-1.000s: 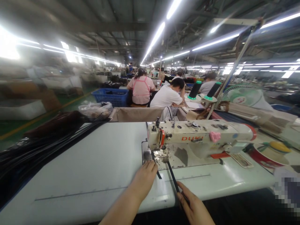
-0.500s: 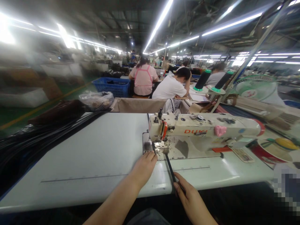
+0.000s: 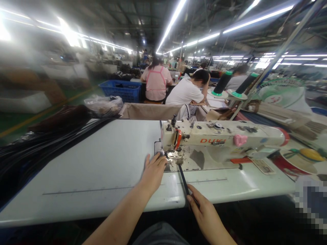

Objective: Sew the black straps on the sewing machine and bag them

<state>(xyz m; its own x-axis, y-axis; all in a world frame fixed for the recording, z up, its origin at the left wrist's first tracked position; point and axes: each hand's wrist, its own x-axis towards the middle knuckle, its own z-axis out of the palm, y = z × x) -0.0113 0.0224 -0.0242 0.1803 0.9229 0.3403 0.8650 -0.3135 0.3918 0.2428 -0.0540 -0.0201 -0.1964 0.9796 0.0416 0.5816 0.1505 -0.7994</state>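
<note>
Black bundle [image 3: 58,139]: many long dark strips, gathered along the left edge of the surface [image 3: 97,170].
Ruled line [image 3: 89,190]: marked across the front of the surface; its figures are too small to read.
Left hand [image 3: 152,172]: palm down at the needle area, fingers extended and slightly spread, grip open with nothing visibly pinched; whether anything lies under the fingertips cannot be told.
Step in hand: judging by the pose, the material is being steadied and guided close to the metal plate [image 3: 173,155].
Black strip [image 3: 183,178]: narrow, slanting from the machine bed down over the front part of the surface to the right hand [image 3: 204,212]; its far end meets the bed just right of the plate.
Right-hand grip: nearly closed, thumb and fingers pinching the strip, with a short tail below them.
Next move calls for: in my judgement, light, even tension on the strip, good alignment and fingertips kept clear of the needle.
Sewing machine [image 3: 219,131]: pale, worn, standing on the surface beyond both hands.
Lettering [image 3: 212,140]: orange capitals on the arm, seemingly "DUKI", the end partly hidden by a metal fitting.
Pink piece [image 3: 240,140]: attached to the arm, right of the lettering.
Printed card [image 3: 264,166]: lying by the machine's base, its print illegible.
</note>
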